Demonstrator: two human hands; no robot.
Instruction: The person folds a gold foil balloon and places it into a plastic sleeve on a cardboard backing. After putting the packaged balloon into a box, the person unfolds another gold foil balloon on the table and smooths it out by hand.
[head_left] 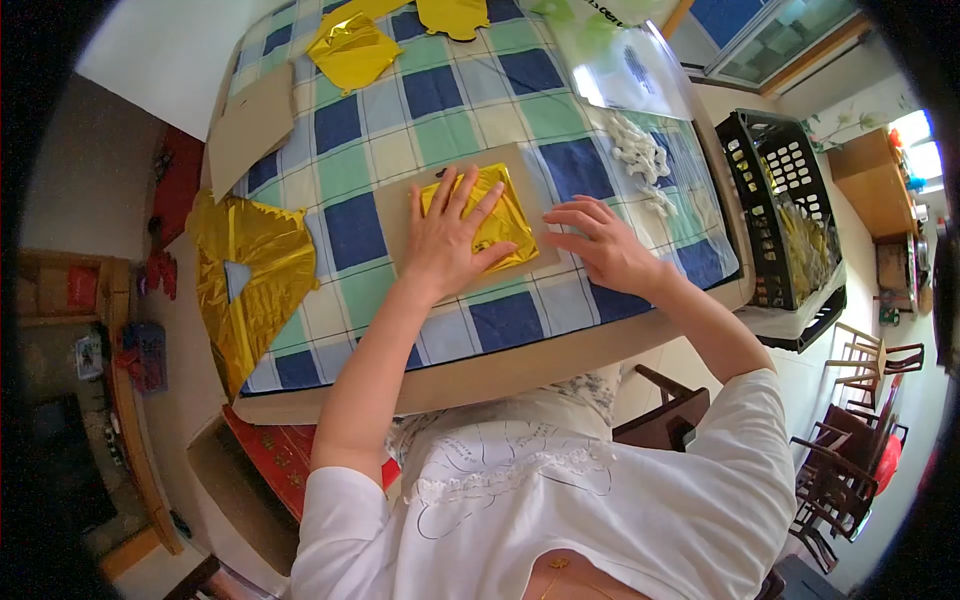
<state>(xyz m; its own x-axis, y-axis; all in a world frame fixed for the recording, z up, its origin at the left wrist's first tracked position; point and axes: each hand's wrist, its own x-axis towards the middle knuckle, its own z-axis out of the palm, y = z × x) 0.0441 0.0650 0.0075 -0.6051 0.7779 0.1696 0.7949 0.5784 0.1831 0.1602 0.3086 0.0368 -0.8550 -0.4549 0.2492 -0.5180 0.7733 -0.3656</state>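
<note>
A folded gold foil balloon lies as a flat, shiny square on a piece of brown cardboard. My left hand rests over its left part with the fingers spread, hiding some of the foil. Just right of the cardboard is my right hand, its fingers apart and slightly bent, with nothing visible in them. Both lie over a checked blue, green and white cloth on the table.
Unfolded gold foil hangs over the left edge, near another cardboard sheet. More gold foil lies at the back. White ties and a clear plastic bag are at right, beside a black crate.
</note>
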